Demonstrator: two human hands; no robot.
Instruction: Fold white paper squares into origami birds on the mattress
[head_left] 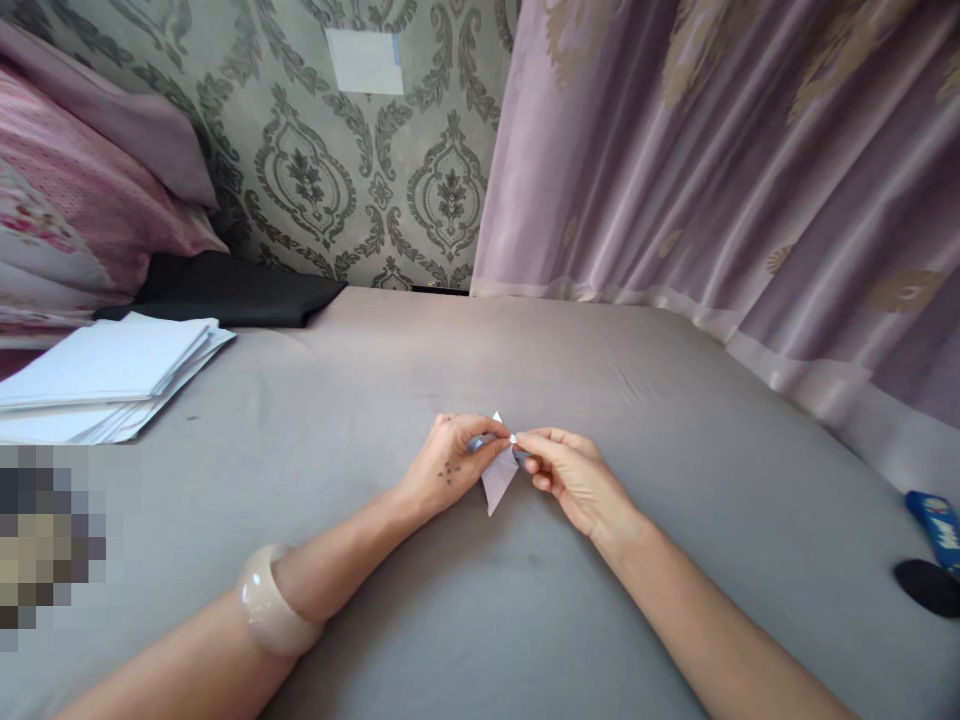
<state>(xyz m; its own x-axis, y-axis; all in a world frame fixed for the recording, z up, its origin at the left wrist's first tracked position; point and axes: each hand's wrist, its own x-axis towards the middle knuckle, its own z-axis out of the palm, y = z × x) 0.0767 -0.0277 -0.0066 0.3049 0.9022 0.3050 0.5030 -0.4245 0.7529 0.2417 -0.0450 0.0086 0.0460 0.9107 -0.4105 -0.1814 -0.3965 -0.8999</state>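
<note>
A small folded piece of white paper (pixel 498 480), pointed at its lower end, is held just above the grey sheet in the middle of the view. My left hand (pixel 448 462) pinches its left side, and a pale bangle (pixel 271 612) sits on that forearm. My right hand (pixel 571 476) pinches the paper's top edge from the right with thumb and forefinger. The fingertips of both hands meet at the paper's upper corner.
A stack of white paper sheets (pixel 105 372) lies at the left on the grey bed sheet (pixel 420 360). Behind it are a black cloth (pixel 225 290) and pink bedding (pixel 67 200). A mauve curtain (pixel 720 160) hangs on the right. A blue item (pixel 937 528) and a black item (pixel 930 586) lie at the right edge.
</note>
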